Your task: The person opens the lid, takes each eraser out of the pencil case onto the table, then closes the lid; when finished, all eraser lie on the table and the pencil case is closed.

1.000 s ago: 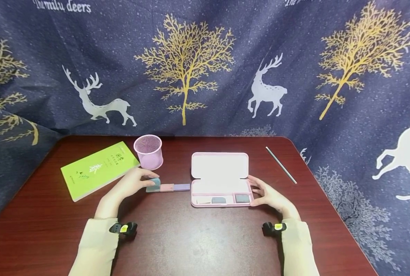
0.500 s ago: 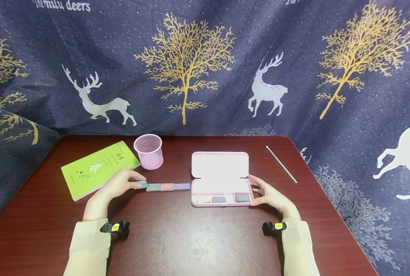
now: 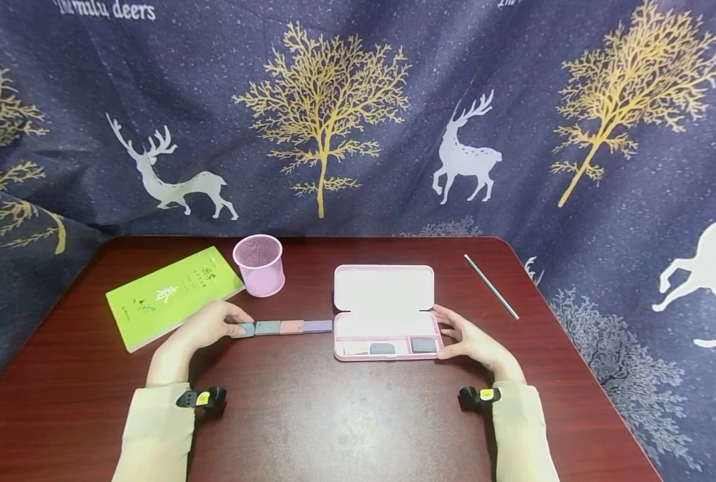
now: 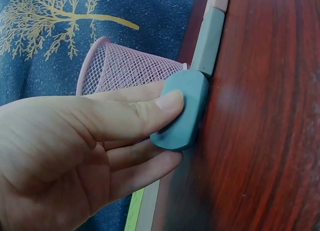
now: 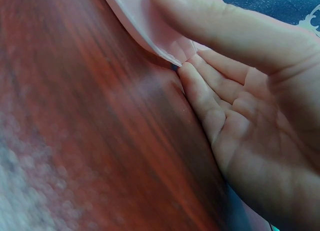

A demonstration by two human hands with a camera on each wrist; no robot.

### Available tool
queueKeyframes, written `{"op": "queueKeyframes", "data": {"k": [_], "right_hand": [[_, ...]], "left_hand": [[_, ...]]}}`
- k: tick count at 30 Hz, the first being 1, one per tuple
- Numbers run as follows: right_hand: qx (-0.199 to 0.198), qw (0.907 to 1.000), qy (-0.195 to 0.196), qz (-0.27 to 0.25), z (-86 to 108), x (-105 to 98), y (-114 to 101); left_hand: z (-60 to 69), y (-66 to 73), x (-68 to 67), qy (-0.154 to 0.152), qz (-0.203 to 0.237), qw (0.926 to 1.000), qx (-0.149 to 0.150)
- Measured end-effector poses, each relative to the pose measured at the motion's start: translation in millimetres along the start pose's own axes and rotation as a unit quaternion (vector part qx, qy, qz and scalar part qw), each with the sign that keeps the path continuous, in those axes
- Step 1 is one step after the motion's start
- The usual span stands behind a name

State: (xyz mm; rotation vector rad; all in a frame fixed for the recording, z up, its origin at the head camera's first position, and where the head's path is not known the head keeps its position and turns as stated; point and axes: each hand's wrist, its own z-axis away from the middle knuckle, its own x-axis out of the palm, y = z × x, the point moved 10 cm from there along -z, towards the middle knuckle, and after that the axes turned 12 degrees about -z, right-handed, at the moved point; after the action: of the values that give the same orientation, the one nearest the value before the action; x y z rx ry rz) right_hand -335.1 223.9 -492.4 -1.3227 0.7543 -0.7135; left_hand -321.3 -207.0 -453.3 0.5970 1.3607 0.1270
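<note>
My left hand (image 3: 210, 325) pinches a teal eraser (image 4: 184, 111) with rounded ends between thumb and fingers. In the head view that eraser stands at the left end of a row, beside a grey-green eraser (image 3: 267, 327). A pink eraser (image 3: 292, 327) and a purple one (image 3: 318, 326) continue the row to the pencil case. The pink pencil case (image 3: 385, 288) lies with its lid up; its front compartments hold grey erasers (image 3: 383, 349) and a small pale piece (image 3: 355, 350). My right hand (image 3: 469, 338) grips the case's right end, thumb at the front corner.
A green book (image 3: 174, 294) lies at the left, behind my left forearm. Next to it stands a pink mesh pen holder (image 3: 261, 274). A pencil (image 3: 491, 287) lies at the right of the dark red table (image 3: 358, 415). A patterned cloth (image 3: 370, 100) hangs behind.
My left hand has moved left with the teal eraser, from above the grey-green eraser, then lowered it at the row's left end. The right hand and the case have stayed put.
</note>
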Motion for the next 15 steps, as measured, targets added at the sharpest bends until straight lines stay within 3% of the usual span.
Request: {"op": "queueKeyframes", "data": {"k": [15], "right_hand": [[0.002, 1.0000, 0.003, 0.005, 0.6, 0.0, -1.0]], "left_hand": [[-0.3, 1.1, -2.8, 0.019, -0.031, 0.9993, 0.003]]}}
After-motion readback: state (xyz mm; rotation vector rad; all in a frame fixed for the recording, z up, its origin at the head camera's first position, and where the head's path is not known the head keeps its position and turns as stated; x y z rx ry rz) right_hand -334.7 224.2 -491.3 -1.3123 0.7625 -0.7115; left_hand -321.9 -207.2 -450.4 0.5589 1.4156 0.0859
